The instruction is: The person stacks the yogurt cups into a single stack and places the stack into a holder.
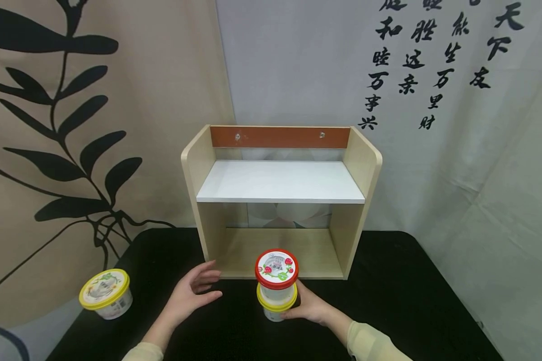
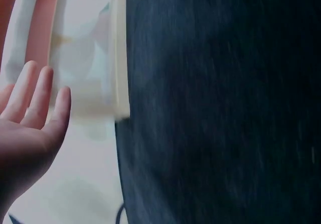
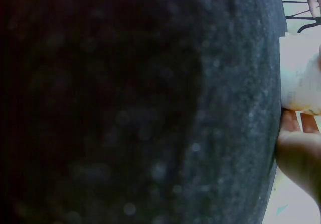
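My right hand grips the lower tub, which has a yellow-rimmed lid, with the thumb on its near side. A red-lidded tub with strawberries printed on top sits stacked on it. Both are in front of the shelf unit. At the right wrist view's edge, a pale tub shows at the fingertips of that hand. My left hand holds nothing; its fingers are extended and apart, near the unit's lower left corner. The left wrist view shows its palm and fingers.
Another yellow-lidded tub stands at the left edge of the black table. The unit has a white upper board and a wooden bottom board. Curtains with a plant print and black characters hang behind.
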{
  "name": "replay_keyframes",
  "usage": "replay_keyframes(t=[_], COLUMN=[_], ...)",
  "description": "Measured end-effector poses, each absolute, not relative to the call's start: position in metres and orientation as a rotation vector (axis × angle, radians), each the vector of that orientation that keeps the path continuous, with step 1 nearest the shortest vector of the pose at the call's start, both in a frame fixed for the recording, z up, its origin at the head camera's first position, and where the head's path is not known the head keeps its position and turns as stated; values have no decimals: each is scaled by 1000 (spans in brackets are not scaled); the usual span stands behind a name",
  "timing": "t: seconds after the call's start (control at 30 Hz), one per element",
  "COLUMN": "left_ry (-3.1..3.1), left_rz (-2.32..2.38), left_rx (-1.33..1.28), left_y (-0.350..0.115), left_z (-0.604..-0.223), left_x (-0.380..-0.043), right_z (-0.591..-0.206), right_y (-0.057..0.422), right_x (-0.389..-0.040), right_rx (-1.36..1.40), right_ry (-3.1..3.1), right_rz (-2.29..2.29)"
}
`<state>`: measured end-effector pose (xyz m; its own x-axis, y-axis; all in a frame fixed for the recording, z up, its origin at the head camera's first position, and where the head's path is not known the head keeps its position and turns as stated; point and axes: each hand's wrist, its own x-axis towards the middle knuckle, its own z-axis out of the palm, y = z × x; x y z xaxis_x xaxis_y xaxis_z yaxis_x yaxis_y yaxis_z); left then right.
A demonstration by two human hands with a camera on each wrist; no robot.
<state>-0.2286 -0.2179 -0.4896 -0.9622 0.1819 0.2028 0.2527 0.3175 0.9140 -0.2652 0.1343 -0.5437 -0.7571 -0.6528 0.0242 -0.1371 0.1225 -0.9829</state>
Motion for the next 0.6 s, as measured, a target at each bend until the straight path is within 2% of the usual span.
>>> replay_keyframes(t=[0.2, 0.6], left_ry=[-2510, -2592], left_rz=[-1696, -1502], left_rx=[-221, -102], left_y=[-248, -305], left_z=[-486, -467], left_x=[-226, -216], right_z=[-545, -545], right_y=[134, 135], right_x=[-266, -267], right_rx=[-768, -771], right_ry=[1993, 1986], right_rz=[-1666, -1665])
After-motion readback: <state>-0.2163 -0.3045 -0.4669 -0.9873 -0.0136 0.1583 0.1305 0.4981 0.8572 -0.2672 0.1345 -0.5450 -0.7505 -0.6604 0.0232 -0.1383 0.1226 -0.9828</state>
